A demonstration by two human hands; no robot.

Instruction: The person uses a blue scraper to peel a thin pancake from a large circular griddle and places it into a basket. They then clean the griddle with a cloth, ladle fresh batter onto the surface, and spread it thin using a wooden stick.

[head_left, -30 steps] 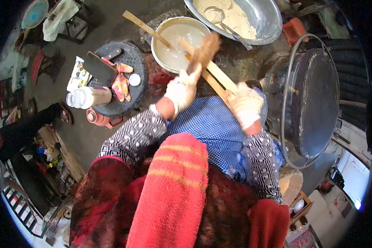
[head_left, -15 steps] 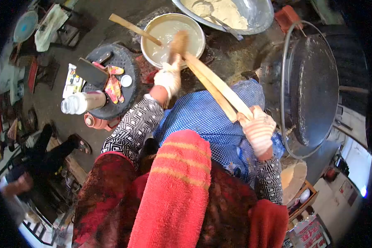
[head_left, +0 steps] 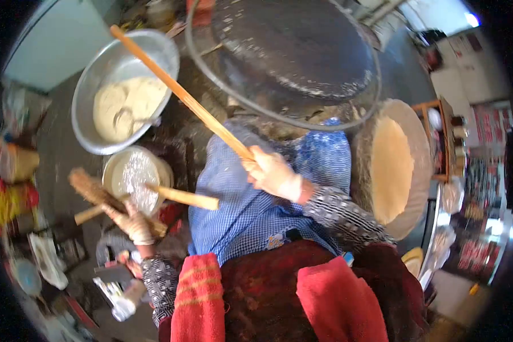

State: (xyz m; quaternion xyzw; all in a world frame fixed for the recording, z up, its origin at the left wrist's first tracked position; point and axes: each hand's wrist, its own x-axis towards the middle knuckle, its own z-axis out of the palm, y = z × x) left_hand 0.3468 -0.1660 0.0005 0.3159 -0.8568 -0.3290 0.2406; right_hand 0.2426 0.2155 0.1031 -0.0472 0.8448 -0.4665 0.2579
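Note:
My left hand (head_left: 132, 223), gloved, is closed on a brown bristle brush (head_left: 88, 187) beside the bucket's near left rim. The white bucket (head_left: 166, 170) holds cloudy liquid. A flat wooden stick (head_left: 191, 198) leans out of it to the right, and a second stick (head_left: 88, 215) pokes out at the left, partly hidden by the brush and hand. My right hand (head_left: 271, 172), gloved as well, grips the lower end of a long wooden stick (head_left: 182, 94) over my blue checked apron. The stick's far end overlaps a metal basin (head_left: 80, 117) in this view.
Pale batter (head_left: 145, 97) and a ladle lie in the basin. A large round black griddle (head_left: 296, 48) with a metal ring around it stands ahead. To the right is a round stand with a tan flatbread-like sheet (head_left: 392, 171). A black stool (head_left: 105, 251) with small items is at lower left.
The view has turned right. My right hand has raised one long stick leftward, while a flat stick now rests in the bucket. My left hand with the brush has moved to the bucket's left side.

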